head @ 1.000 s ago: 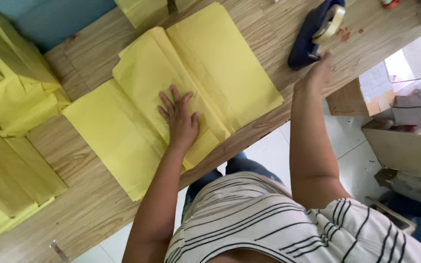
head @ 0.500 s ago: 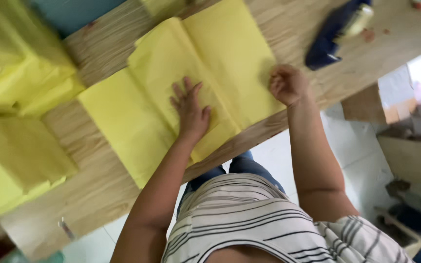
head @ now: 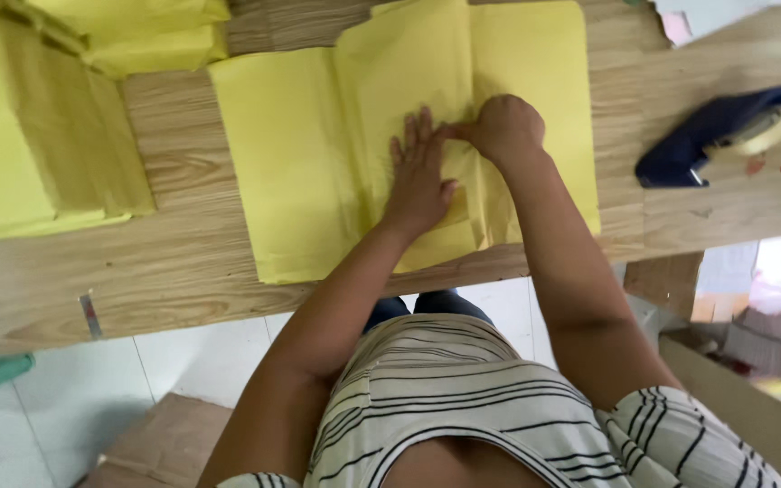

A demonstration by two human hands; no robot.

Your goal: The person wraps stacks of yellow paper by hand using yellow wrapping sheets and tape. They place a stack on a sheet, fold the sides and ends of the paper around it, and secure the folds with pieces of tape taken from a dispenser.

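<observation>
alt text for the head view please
Both hands press on yellow paper spread on a wooden table: left hand flat, right hand fisted beside it. A blue tape dispenser sits right, yellow stacks left.

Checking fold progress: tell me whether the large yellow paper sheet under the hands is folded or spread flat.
Partly folded: the large yellow paper sheet has overlapping layers where the left hand and right hand press.
</observation>
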